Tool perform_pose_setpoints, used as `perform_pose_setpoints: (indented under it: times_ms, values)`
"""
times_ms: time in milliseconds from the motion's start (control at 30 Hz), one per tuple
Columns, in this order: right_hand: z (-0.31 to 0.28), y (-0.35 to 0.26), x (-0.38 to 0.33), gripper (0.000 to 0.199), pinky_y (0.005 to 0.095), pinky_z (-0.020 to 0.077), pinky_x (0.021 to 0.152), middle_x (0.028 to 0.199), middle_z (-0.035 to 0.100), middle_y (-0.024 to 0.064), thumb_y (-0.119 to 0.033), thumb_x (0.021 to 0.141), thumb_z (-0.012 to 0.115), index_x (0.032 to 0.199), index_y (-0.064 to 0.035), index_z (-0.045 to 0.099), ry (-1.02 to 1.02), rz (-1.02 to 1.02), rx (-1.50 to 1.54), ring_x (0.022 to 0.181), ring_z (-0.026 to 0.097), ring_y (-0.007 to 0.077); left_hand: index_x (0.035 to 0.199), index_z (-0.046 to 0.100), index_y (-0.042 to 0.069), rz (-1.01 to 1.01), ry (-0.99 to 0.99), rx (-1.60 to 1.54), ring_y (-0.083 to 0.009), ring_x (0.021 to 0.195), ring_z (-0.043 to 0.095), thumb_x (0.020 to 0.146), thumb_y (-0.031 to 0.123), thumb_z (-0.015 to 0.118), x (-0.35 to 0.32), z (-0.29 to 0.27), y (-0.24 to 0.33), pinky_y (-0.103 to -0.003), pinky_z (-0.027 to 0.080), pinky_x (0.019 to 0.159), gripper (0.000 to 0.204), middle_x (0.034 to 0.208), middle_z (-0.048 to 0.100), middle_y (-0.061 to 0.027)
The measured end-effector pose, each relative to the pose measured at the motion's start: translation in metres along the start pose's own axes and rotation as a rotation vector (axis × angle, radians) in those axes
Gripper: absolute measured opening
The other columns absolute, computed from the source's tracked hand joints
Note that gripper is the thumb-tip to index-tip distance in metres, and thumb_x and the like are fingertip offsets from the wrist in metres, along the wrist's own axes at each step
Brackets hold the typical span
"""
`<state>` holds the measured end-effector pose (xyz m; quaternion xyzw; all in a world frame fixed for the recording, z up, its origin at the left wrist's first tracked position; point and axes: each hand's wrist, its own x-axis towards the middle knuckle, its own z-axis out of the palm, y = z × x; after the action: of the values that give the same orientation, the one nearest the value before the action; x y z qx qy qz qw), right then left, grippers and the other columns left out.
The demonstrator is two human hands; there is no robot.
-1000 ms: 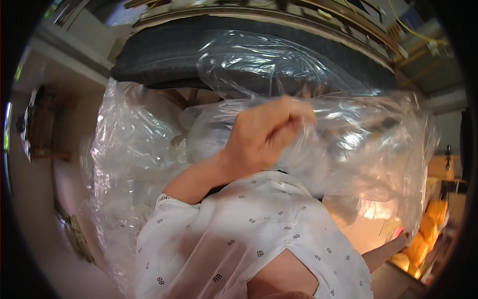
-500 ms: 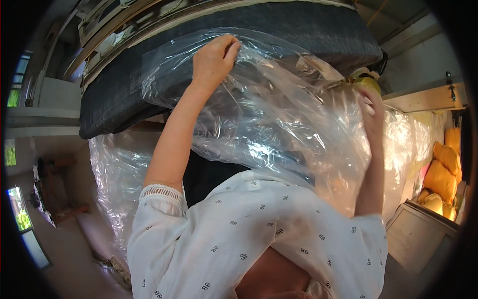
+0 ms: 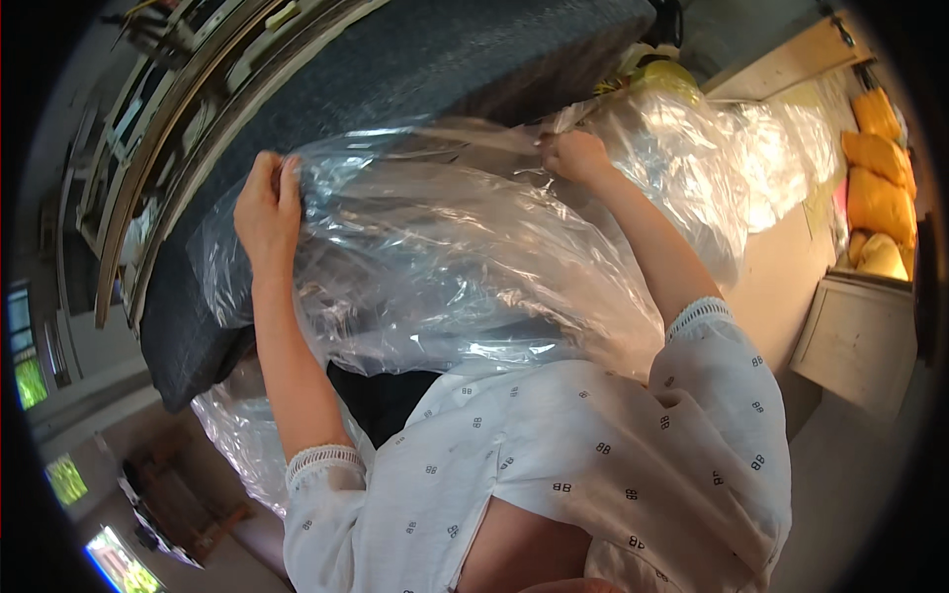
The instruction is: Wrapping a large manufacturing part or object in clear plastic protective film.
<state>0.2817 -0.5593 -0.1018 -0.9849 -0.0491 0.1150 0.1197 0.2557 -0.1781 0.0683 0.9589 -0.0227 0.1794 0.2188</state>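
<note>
A large clear plastic bag (image 3: 445, 267) is stretched between both hands in front of a big dark grey cushion (image 3: 395, 89). My left hand (image 3: 265, 203) pinches the bag's upper left edge against the cushion. My right hand (image 3: 576, 156) grips the bag's upper right edge. Both arms reach up from white patterned sleeves (image 3: 593, 465). The bag's lower part hangs crumpled over my chest and hides what is behind it.
More clear plastic bags (image 3: 751, 148) lie bunched at the right on a pale surface. Yellow-orange cushions (image 3: 875, 158) are stacked at the far right beside a beige cabinet (image 3: 855, 341). A wooden frame (image 3: 168, 128) curves along the upper left.
The view has tilted. Both hands have spread apart along the bag's top edge, pulling the plastic wider across the dark cushion; a second ago only one hand clutched bunched plastic.
</note>
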Motion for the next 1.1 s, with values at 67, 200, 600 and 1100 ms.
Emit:
perform_pose_setpoints:
  times_ms: [67,200,600,1100]
  values:
    - [0.013,0.007,-0.003,0.023,0.0383,0.0489,0.072,0.092,0.064,0.0132,-0.021,0.075,0.055,0.091,-0.0074,0.064,-0.184,0.012,-0.193,0.087,0.062,0.0282,0.078,0.049,0.004,0.090,0.006,0.035,-0.0223,0.056,0.049,0.086,0.020,0.055,-0.010,-0.014,-0.009,-0.030,0.040,0.054,0.018,0.065,0.050,-0.0114]
    - [0.036,0.079,-0.026,0.020,0.0390,0.0479,0.078,0.093,0.064,0.0142,-0.016,0.078,0.051,0.090,-0.0083,0.066,-0.262,0.172,-0.362,0.092,0.061,0.0283,0.081,0.050,0.002,0.040,0.019,0.071,-0.0235,0.058,0.048,0.088,0.014,0.051,-0.023,-0.044,-0.066,-0.030,0.041,0.057,0.015,0.069,0.050,-0.0138]
    - [-0.075,0.190,-0.025,0.026,0.0432,0.0494,0.068,0.084,0.064,0.0173,-0.029,0.082,0.047,0.086,-0.0134,0.067,0.269,0.399,-0.316,0.077,0.063,0.0336,0.089,0.054,0.000,-0.424,0.218,0.741,-0.0438,0.074,0.053,0.089,0.031,0.048,-0.158,-0.249,-0.347,-0.046,0.041,0.064,0.031,0.079,0.058,-0.0236]
    - [-0.204,0.034,0.120,0.056,0.0343,0.0325,0.098,0.131,0.042,0.0175,-0.046,0.087,0.040,0.128,-0.0077,0.043,0.435,-0.218,0.230,0.122,0.038,0.0319,0.092,0.050,0.001,-0.356,0.312,0.549,-0.0415,0.081,0.051,0.092,0.023,0.041,-0.109,-0.189,-0.363,-0.043,0.039,0.070,0.024,0.087,0.054,-0.0224]
